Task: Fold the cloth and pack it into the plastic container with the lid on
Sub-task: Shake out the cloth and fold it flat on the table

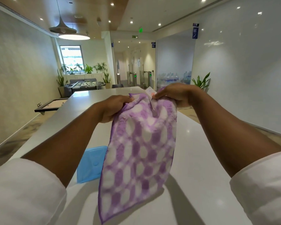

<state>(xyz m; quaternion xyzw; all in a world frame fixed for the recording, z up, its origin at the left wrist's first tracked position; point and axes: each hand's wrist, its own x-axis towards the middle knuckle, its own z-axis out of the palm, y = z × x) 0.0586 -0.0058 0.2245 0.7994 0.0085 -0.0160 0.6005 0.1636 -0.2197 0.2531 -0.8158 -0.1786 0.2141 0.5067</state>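
Observation:
A purple cloth [139,153] with white oval spots hangs in the air above a white table [193,159]. My left hand [113,108] pinches its top left corner. My right hand [173,95] grips the top right corner, where a small white tag sticks up. The cloth droops down toward me, its lower edge near the table. A light blue plastic lid [89,164] lies flat on the table, partly hidden behind the cloth's left edge. The container itself is not visible; the cloth may cover it.
The long white table stretches away from me toward a lounge with a foosball table [84,85] and potted plants [201,82]. A low board [50,106] sits on the floor to the left. White walls stand on both sides.

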